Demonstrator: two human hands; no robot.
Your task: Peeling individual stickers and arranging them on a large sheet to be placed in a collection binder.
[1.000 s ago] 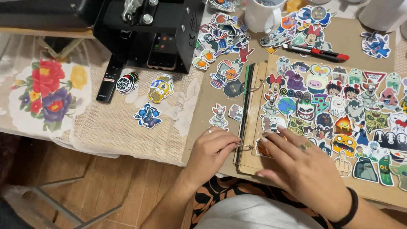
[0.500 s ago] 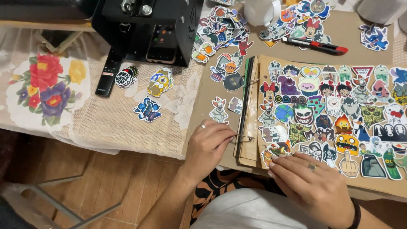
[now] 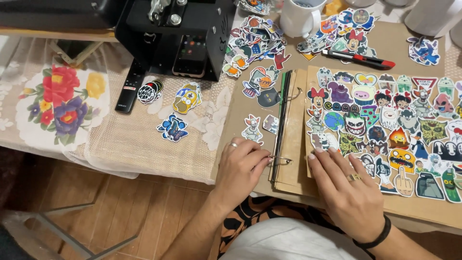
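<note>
Fingers (image 3: 257, 155) of the left hand (image 3: 240, 171) pinched the lower metal binder ring (image 3: 281, 159) of the brown kraft-paper album (image 3: 293, 159), which lay open near the table's front edge. Half a second before, that hand hovered just short of the ring; now it had closed on it. The right hand (image 3: 349, 190), wearing 1 gold ring and a black wristband, had slid up off the lower stickers and lay flat, fingers slightly spread, pressing the sticker-covered page (image 3: 385, 130) beside the spine. A black heat press (image 3: 178, 29) stood well apart.

Brown album page (image 3: 337, 58), multicoloured stickers (image 3: 380, 120), red-and-black cutter (image 3: 358, 58), white mug (image 3: 301, 18)
</note>
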